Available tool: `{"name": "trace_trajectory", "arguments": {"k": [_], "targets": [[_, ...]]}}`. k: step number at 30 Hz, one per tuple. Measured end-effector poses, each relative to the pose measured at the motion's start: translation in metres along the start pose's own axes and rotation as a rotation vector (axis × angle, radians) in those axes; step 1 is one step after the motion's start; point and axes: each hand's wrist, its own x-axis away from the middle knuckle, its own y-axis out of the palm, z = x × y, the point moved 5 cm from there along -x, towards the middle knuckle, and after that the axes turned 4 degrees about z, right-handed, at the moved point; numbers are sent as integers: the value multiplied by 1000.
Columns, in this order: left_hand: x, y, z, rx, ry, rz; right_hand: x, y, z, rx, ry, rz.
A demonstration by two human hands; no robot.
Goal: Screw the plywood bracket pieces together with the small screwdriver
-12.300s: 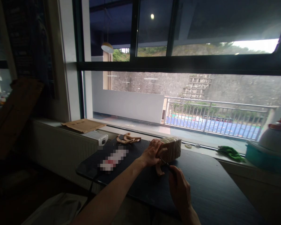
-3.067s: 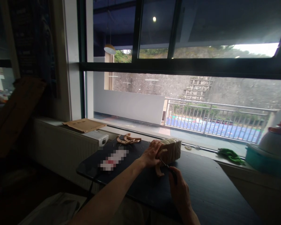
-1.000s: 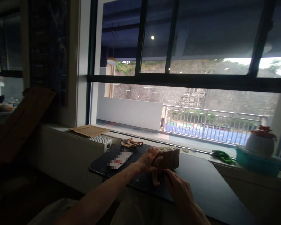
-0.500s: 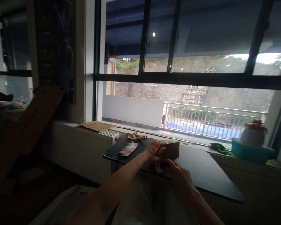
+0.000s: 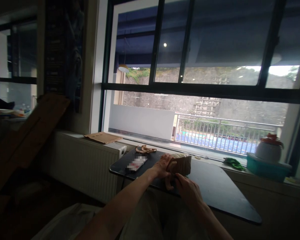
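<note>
A brown block-like thing (image 5: 182, 166) with a pale, streaked top sits on the dark tabletop in front of me. My left hand (image 5: 162, 165) is closed at its left end, fingers bent over a tan curved piece (image 5: 169, 183) that lies against the block and reaches past the table's near edge. Close by on the right, my right hand (image 5: 188, 188) is pinched at the same piece, near the block's lower front corner. Whatever lies between its fingertips is too small and dark to make out.
The small dark table (image 5: 222, 190) stands below a window. Left on it are a blurred-out phone-like slab (image 5: 137, 163) and tan curved pieces (image 5: 145, 149). A radiator (image 5: 90, 163) bears flat cardboard (image 5: 103, 137). A green cloth (image 5: 233, 163) and a teal basin (image 5: 268, 168) sit on the sill.
The whole view has shifted slightly. My right hand stays pinched close to the tan piece, and my left hand keeps its place at the block's end.
</note>
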Motion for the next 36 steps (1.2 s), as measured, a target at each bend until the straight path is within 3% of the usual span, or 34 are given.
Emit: {"name": "trace_trajectory", "arguments": {"k": [13,25,32,36], "targets": [[6,-4,3,13,22,-15,7,5,6,-169,145,31],[16,-10,9,6,21,-20,14,-8,-10,-179,36,0],[19,-9,8,-4,26,-21,13,8,3,-247,134,-1],[19,-10,9,-14,24,-22,9,1,3,-227,132,-21]]}}
